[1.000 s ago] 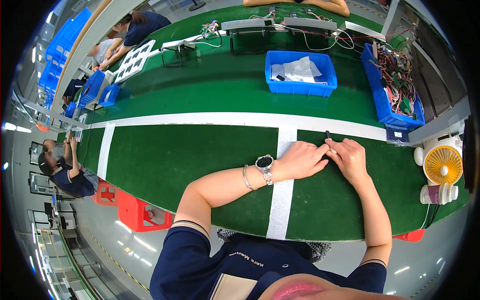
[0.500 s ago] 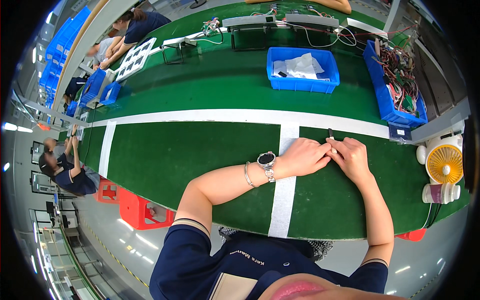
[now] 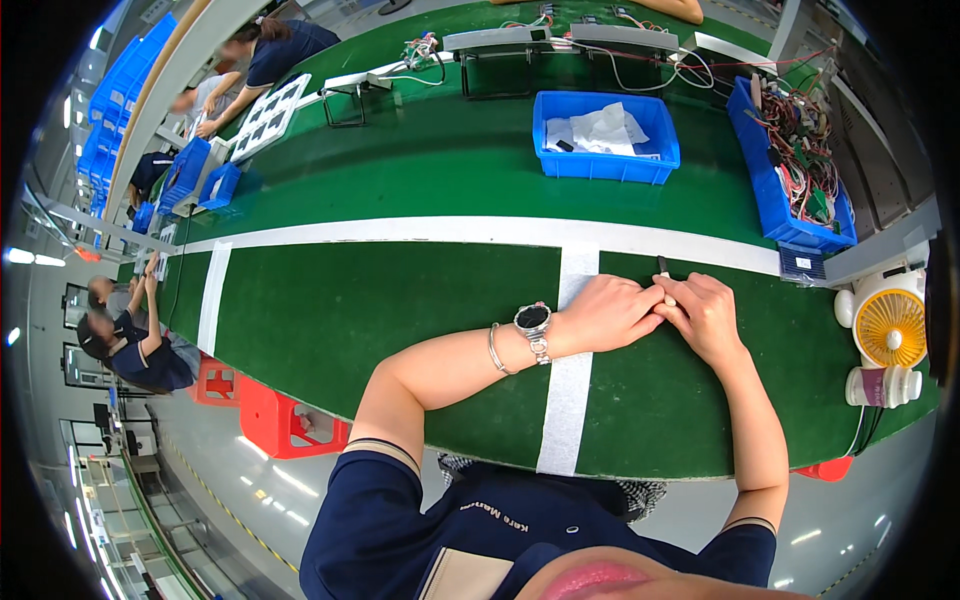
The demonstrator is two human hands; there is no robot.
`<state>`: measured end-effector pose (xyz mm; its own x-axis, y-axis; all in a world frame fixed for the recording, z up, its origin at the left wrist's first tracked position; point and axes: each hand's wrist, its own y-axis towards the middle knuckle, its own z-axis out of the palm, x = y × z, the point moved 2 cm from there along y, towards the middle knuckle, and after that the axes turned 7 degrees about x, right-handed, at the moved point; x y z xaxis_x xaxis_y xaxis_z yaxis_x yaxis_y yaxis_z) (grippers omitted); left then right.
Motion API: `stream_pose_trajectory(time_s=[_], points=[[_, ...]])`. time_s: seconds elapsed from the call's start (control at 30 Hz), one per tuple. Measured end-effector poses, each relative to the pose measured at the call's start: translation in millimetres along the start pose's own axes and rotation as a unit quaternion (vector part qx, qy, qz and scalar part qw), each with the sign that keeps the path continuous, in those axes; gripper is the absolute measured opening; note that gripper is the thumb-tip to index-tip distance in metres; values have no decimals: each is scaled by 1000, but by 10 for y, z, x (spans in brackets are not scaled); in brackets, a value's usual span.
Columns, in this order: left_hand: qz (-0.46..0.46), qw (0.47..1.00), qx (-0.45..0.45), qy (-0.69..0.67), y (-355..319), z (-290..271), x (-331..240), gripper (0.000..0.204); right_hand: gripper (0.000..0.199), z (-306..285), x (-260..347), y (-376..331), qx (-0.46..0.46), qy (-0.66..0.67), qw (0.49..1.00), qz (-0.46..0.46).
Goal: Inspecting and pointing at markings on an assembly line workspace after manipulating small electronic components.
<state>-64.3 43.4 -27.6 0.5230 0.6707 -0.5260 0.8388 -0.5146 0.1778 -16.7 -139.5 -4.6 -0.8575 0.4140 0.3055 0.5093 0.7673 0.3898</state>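
Centre right of frame: left hand [image 3: 605,313] and right hand [image 3: 706,315] are pressed together on the green table [image 3: 400,300], fingers curled around a small dark stick-shaped part [image 3: 663,268] pinched between them. Upper right: blue bin [image 3: 605,165] with papers. Far right: small yellow fan [image 3: 888,325].

**Packages and labels on the green table**

A rectangular blue plastic bin [image 3: 606,139] stands at upper centre on the table [image 3: 400,310], holding crumpled white paper sheets or bags [image 3: 600,128]. A long blue plastic bin [image 3: 790,170] of tangled coloured wires stands at the right edge; a small white label [image 3: 801,263] sits on its near end. A white cylindrical bottle with a pink label band [image 3: 882,386] lies on its side at the far right, below a yellow fan. Stacked blue crates [image 3: 115,110] line the upper left. No screens show.
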Motion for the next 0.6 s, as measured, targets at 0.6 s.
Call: stream_pose_trajectory(time_s=[0.6], points=[[-2, 1000, 6, 9, -7, 12, -2, 22, 34, 36, -8, -1, 14, 28, 999, 16]])
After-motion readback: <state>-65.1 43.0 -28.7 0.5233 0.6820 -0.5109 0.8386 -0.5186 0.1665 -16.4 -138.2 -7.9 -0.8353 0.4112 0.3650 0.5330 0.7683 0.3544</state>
